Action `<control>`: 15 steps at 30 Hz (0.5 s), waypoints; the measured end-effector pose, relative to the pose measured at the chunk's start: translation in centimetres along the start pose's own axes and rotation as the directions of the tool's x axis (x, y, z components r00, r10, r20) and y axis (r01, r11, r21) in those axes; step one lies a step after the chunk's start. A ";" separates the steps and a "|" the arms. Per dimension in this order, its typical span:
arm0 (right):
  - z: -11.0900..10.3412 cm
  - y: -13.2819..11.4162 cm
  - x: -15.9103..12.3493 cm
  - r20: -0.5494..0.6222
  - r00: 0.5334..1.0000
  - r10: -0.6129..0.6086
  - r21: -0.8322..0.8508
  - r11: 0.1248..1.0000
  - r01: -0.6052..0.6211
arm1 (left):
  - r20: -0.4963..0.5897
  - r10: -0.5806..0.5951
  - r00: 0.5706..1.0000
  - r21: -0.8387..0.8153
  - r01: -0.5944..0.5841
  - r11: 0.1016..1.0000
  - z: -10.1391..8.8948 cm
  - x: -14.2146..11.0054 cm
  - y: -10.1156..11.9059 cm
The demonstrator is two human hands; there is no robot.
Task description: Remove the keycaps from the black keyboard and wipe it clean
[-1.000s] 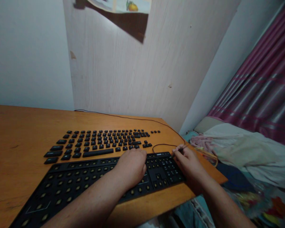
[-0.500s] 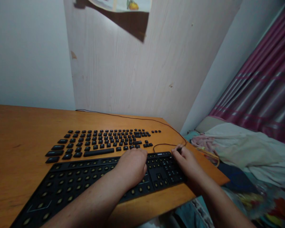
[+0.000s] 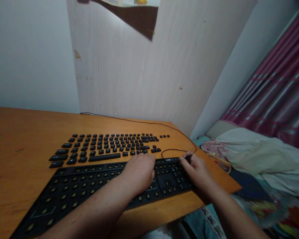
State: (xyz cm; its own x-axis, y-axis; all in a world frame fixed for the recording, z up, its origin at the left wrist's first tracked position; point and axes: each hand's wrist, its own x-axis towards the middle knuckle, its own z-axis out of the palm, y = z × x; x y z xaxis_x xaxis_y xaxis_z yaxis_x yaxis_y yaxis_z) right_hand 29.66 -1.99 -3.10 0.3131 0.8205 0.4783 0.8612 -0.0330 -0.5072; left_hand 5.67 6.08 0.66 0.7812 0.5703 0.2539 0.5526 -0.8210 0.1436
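Observation:
A black keyboard (image 3: 97, 186) lies along the front of the desk. Most of its key sockets are bare, while keycaps sit on the number pad (image 3: 178, 176) at its right end. My left hand (image 3: 141, 171) is closed over the middle of the keyboard, its fingertips hidden under the knuckles. At the keyboard's top right corner is my right hand (image 3: 195, 167), with thumb and fingers curled together around something small and dark that I cannot make out. Loose black keycaps (image 3: 112, 143) are laid out in rows behind the keyboard, with a long space bar (image 3: 104, 157) nearest to it.
A thin black cable (image 3: 129, 120) runs along the back of the wooden desk (image 3: 20, 139) and curves down near my right hand. Right of the desk are heaped bedding (image 3: 259, 149) and a pink curtain (image 3: 274, 89). The wall (image 3: 129, 73) rises straight behind the desk.
The view has shifted slightly. Both hands hold nearly the same places over the keyboard, and the loose keycaps lie as before.

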 end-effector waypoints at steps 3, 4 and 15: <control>-0.1 0.4 0.0 -0.014 1.000 0.019 0.096 0.995 -0.018 | 0.004 -0.001 1.000 0.001 0.001 1.000 -0.1 0.0 0.0; -0.1 0.4 -0.1 -0.012 1.000 0.027 0.118 0.993 -0.026 | 0.007 -0.002 1.000 0.000 0.002 1.000 -0.1 0.0 0.1; -0.7 -1.0 -0.3 0.059 0.998 -0.032 -0.097 0.995 0.037 | 0.010 -0.011 1.000 -0.016 0.012 1.000 0.0 0.0 0.0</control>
State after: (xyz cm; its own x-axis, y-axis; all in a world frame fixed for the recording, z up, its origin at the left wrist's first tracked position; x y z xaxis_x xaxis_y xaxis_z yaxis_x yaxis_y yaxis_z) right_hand 28.97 -2.58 -2.25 0.2615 0.8533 0.4512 0.9070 -0.0574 -0.4173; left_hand 5.73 6.06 0.67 0.7777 0.5798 0.2428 0.5569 -0.8147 0.1619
